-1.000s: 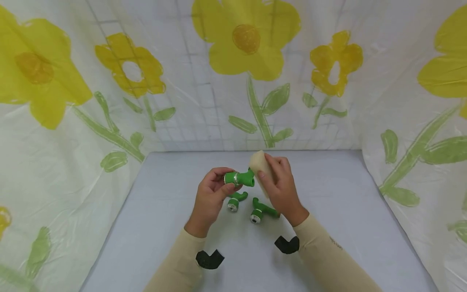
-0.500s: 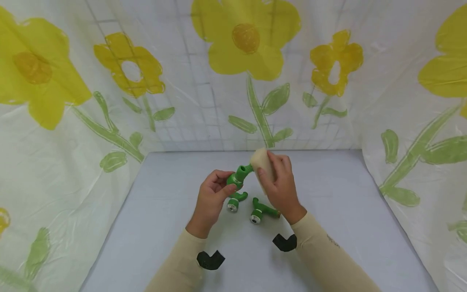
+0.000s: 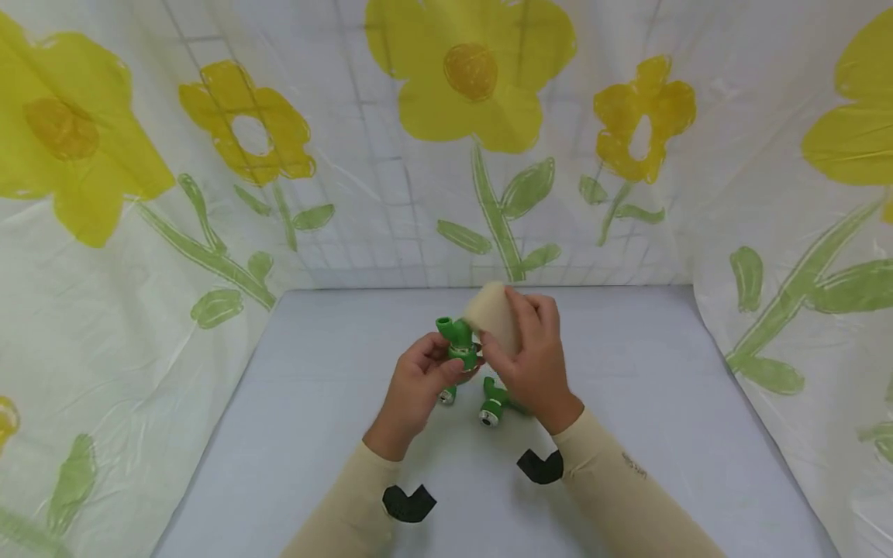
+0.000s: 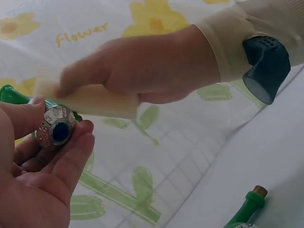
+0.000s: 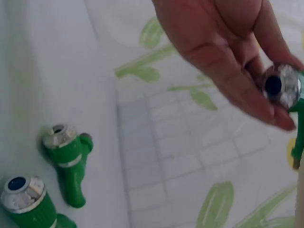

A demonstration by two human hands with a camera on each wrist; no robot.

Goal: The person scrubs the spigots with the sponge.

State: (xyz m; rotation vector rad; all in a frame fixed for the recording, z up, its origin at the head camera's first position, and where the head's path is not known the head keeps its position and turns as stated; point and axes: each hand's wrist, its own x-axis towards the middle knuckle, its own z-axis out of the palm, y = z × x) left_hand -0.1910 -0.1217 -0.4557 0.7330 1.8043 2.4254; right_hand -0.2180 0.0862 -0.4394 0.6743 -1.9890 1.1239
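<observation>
In the head view my left hand [image 3: 412, 384] holds a green plastic tap [image 3: 456, 336] by its lower part, above the table. Its spout end points up and to the left. The left wrist view shows its silver faceted knob [image 4: 56, 128] with a dark blue centre between thumb and fingers. My right hand [image 3: 533, 356] grips a cream sponge [image 3: 497, 314], which lies against the tap's right side and covers part of it. Two similar green taps lie on the table: one [image 3: 492, 404] under the right hand, the other [image 3: 447, 396] mostly hidden by the left hand.
A pale table [image 3: 335, 349] lies beneath the hands. Behind it and along both sides hangs a white curtain [image 3: 349, 217] with painted yellow flowers. A dark mount sits on each wrist, the left mount [image 3: 410, 504] and the right mount [image 3: 541, 466].
The held tap has turned from lying sideways to upright, its spout now toward the left. My left hand has shifted slightly right, hiding more of one tap. The sponge has tilted against the held tap.
</observation>
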